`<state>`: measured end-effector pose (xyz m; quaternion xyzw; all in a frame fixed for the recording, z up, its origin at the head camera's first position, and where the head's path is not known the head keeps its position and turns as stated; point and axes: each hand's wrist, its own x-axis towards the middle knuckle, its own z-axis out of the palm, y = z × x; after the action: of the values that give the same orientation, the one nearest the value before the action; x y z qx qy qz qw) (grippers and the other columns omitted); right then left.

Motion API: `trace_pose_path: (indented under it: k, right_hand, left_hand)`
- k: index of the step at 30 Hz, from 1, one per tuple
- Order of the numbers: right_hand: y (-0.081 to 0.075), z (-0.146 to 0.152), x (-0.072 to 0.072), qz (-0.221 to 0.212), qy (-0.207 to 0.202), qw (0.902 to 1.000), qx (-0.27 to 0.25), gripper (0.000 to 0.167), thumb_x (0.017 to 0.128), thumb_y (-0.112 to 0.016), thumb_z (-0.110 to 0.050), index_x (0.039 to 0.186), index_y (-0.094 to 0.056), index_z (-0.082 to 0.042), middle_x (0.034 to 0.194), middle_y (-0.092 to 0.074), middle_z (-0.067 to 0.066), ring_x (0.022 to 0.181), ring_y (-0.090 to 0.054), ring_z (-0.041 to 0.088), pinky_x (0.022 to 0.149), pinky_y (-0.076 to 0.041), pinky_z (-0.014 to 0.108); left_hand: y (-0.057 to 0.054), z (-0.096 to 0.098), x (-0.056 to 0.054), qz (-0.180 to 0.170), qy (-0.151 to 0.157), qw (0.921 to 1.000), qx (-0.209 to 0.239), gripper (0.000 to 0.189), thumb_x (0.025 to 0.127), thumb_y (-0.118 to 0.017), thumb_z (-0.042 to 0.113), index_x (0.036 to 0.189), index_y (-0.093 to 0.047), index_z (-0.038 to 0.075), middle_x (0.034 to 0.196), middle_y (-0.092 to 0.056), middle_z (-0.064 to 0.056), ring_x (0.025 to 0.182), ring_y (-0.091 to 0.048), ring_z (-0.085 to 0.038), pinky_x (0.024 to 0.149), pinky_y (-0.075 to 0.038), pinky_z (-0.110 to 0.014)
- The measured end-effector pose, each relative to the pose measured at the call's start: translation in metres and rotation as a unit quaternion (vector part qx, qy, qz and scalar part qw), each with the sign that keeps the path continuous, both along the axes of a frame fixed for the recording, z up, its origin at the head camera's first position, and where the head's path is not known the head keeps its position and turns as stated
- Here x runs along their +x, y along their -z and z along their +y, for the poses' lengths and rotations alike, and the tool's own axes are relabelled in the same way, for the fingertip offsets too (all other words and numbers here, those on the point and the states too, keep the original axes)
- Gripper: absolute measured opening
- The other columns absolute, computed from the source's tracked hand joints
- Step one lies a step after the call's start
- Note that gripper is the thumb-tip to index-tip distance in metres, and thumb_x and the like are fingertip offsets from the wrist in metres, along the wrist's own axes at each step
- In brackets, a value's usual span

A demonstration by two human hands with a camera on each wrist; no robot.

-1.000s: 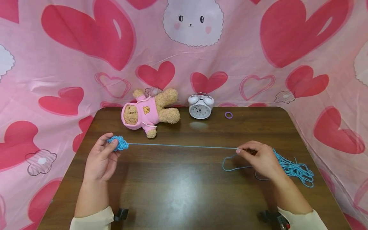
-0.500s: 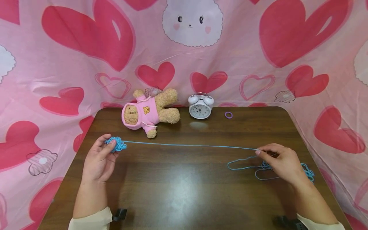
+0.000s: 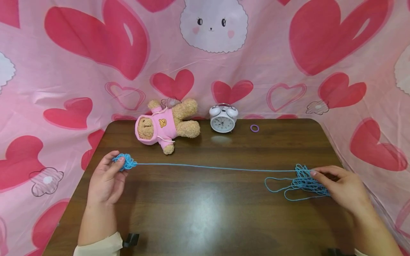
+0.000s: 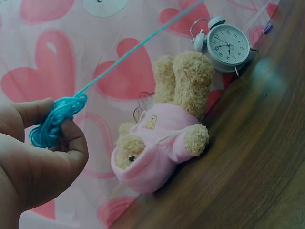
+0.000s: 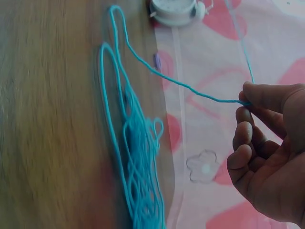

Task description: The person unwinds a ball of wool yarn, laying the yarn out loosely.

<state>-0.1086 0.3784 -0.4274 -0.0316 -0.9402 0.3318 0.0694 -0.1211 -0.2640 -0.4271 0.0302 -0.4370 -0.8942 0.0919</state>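
Shifted well outward since 1 second earlier, the right hand (image 3: pixel 347 190) had lengthened the taut blue strand (image 3: pixel 205 166), while the left hand (image 3: pixel 107 181) had moved only slightly outward. From the head view, the left hand pinched a small blue yarn ball (image 3: pixel 126 162) between thumb and fingers, above the left side of the worktop (image 3: pixel 205 217). The strand ran from that ball across to the right hand, whose thumb and fingertip pinched it over a loose yarn pile (image 3: pixel 309 182); the right hand hid part of the pile, and 2 loops stuck out leftward. Along the back edge lay a teddy bear (image 3: pixel 164 124) in a pink hoodie, its feet toward a white alarm clock (image 3: pixel 222 122), with a purple ring (image 3: pixel 251 128) just right of the clock. In the left wrist view, the ball sat held at the fingertips, apart from the bear, and the strand slanted up to the top edge. In the right wrist view, thumb and fingertip met on the strand, the other fingers loosely bent; 1 length led down to the pile on the worktop, another ran upward, and the ring was blurred.
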Motion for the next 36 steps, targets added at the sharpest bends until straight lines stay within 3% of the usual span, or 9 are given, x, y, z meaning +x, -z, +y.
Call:
trace_pose_path:
  k: [8, 12, 18, 26, 31, 36]
  right_hand:
    - [0.002, 0.029, 0.011, -0.027, 0.033, 0.9991, 0.001, 0.03, 0.095, -0.077, -0.033, 0.107, -0.079, -0.005, 0.087, -0.061, -0.039, 0.08, -0.049, -0.021, 0.063, -0.041, 0.014]
    - [0.005, 0.041, 0.017, -0.03, 0.057, 0.9979, -0.007, 0.024, 0.095, -0.076, -0.033, 0.104, -0.081, -0.012, 0.083, -0.059, -0.044, 0.075, -0.05, -0.018, 0.061, -0.04, 0.013]
    - [0.009, 0.059, 0.022, -0.03, 0.08, 0.9962, -0.017, 0.016, 0.095, -0.076, -0.033, 0.101, -0.082, -0.019, 0.084, -0.054, -0.051, 0.08, -0.046, -0.026, 0.063, -0.036, 0.009]
    - [0.022, 0.079, 0.027, -0.058, 0.117, 0.9905, -0.044, 0.015, 0.095, -0.076, -0.038, 0.098, -0.082, -0.024, 0.078, -0.059, -0.044, 0.079, -0.046, -0.014, 0.063, -0.036, 0.015]
    - [0.028, 0.091, 0.026, -0.059, 0.115, 0.9913, -0.021, 0.009, 0.096, -0.074, -0.037, 0.089, -0.08, -0.035, 0.078, -0.052, -0.049, 0.076, -0.041, -0.019, 0.062, -0.034, 0.016]
    - [0.034, 0.105, 0.025, -0.071, 0.121, 0.99, 0.006, 0.014, 0.096, -0.072, -0.04, 0.087, -0.081, -0.035, 0.079, -0.044, -0.051, 0.075, -0.036, -0.022, 0.061, -0.035, 0.019]
  left_hand:
    - [0.0, -0.006, 0.002, -0.003, -0.006, 1.0, 0.001, 0.024, 0.104, -0.049, -0.009, 0.116, -0.063, 0.006, 0.101, -0.068, -0.009, 0.089, -0.07, -0.02, 0.075, -0.056, -0.025]
    - [0.0, -0.007, 0.003, 0.003, -0.006, 1.0, 0.007, 0.024, 0.104, -0.048, -0.01, 0.115, -0.063, 0.005, 0.1, -0.068, -0.01, 0.089, -0.071, -0.021, 0.075, -0.056, -0.026]
    - [0.0, -0.013, 0.006, 0.01, -0.009, 0.9998, 0.016, 0.025, 0.104, -0.047, -0.01, 0.116, -0.064, 0.004, 0.1, -0.069, -0.011, 0.089, -0.071, -0.022, 0.075, -0.056, -0.026]
    - [-0.001, -0.02, 0.011, 0.016, -0.012, 0.9993, 0.032, 0.026, 0.104, -0.046, -0.009, 0.116, -0.065, 0.004, 0.103, -0.066, -0.011, 0.089, -0.069, -0.022, 0.074, -0.055, -0.027]
    - [-0.001, -0.025, 0.012, 0.019, -0.006, 0.9991, 0.038, 0.025, 0.105, -0.046, -0.008, 0.117, -0.064, 0.004, 0.104, -0.065, -0.011, 0.09, -0.069, -0.022, 0.074, -0.055, -0.027]
    - [-0.001, -0.026, 0.013, 0.024, -0.008, 0.9988, 0.041, 0.023, 0.105, -0.046, -0.006, 0.117, -0.063, 0.003, 0.103, -0.067, -0.011, 0.089, -0.069, -0.021, 0.074, -0.055, -0.027]
